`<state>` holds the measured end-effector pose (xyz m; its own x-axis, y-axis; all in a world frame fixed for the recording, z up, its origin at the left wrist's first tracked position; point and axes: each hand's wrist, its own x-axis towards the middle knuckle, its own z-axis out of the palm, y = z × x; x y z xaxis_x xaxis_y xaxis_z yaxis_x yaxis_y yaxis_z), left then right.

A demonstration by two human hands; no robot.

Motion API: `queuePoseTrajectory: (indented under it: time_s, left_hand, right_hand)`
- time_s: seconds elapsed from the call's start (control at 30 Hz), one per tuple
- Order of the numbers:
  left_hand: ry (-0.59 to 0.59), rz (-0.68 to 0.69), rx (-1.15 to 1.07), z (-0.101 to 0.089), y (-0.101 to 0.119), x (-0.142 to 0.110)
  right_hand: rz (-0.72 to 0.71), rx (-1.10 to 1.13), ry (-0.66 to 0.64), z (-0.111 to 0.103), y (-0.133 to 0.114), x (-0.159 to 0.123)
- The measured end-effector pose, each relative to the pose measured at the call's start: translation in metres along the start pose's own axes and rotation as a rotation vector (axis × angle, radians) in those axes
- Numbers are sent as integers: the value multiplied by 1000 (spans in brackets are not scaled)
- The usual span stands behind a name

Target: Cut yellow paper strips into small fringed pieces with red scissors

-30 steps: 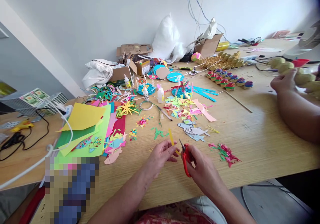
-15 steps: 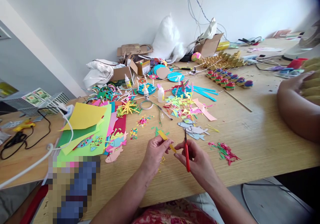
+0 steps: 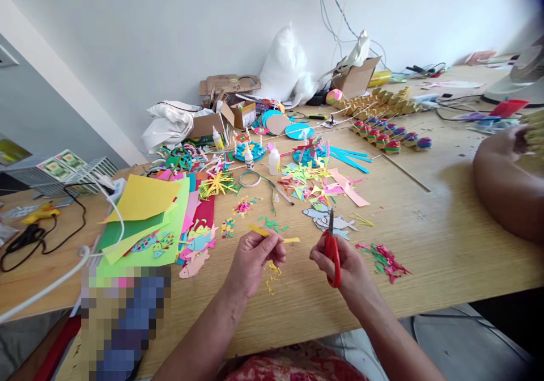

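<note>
1 pair of red-handled scissors (image 3: 333, 259) and 1 yellow paper strip (image 3: 258, 229) are being held in the lower centre of the frame. 3 glue bottles (image 3: 274, 161) are standing mid-frame, with 1 thin ring (image 3: 249, 185) lying near them.

Yellow scraps (image 3: 273, 279) are lying just beside the left hand (image 3: 257, 262), too jumbled to count, and green scraps (image 3: 272, 224) are lying above it in the frame. Paper fish (image 3: 335, 222), at least 3, are overlapping behind the scissors' tips. Red and green scraps (image 3: 387, 263) are forming 1 pile farther right. At the right edge, another person's arm (image 3: 497, 194) is resting on the table (image 3: 433, 250).

The left hand is pinching the strip between thumb and fingers, hiding its middle. The right hand (image 3: 351, 270), apart from it, is curling its fingers around the handles, the blades pointing toward the top; whether fingers are passing through the loops, I cannot tell.
</note>
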<state>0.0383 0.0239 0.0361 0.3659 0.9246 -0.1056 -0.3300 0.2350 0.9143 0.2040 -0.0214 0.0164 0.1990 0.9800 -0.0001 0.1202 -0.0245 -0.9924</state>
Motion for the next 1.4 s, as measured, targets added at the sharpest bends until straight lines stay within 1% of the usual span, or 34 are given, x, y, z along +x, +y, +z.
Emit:
queuePoseTrajectory:
  time_s: [0.1,0.2,0.27,0.37,0.47,0.57,0.63,0.7,0.77,0.87,1.0,1.17,1.27,1.4]
  left_hand:
    - [-80,62,88,-1,0,-3]
    - [-146,36,228,-2,-3,-6]
    - [-158,13,309,-3,-5,-8]
    - [-200,-1,352,-5,-6,-11]
    - [-267,-35,267,-10,-2,-14]
    - [-295,-164,77,-15,5,-16]
    - [-303,-255,51,-16,9,-14]
    - [-298,-292,162,-13,10,-11]
    - [-275,-269,316,-7,5,-7]
    - [-260,-222,408,4,-6,-1]
    - [-212,-228,385,9,-16,3]
    - [-162,-244,329,8,-15,3]
    - [-170,-264,299,10,-15,3]
    - [-209,-294,288,13,-16,4]
  right_hand:
    - [50,149,-55,2,-4,-3]
    - [58,240,-111,7,-8,-2]
    - [68,249,-108,9,-11,0]
    - [57,220,-67,11,-13,5]
    - [-4,132,-24,8,-11,8]
    - [-77,13,-32,2,-7,8]
    - [-100,-42,-62,0,-6,8]
    - [-110,-78,-76,0,-6,7]
    - [-121,-94,-86,1,-8,7]
    - [-125,-122,-106,0,-13,6]
    - [-67,-295,-152,-10,-13,-7]
    - [10,-501,-274,-24,-2,-34]
    - [23,-568,-332,-23,4,-43]
    - [19,-590,-342,-19,6,-42]
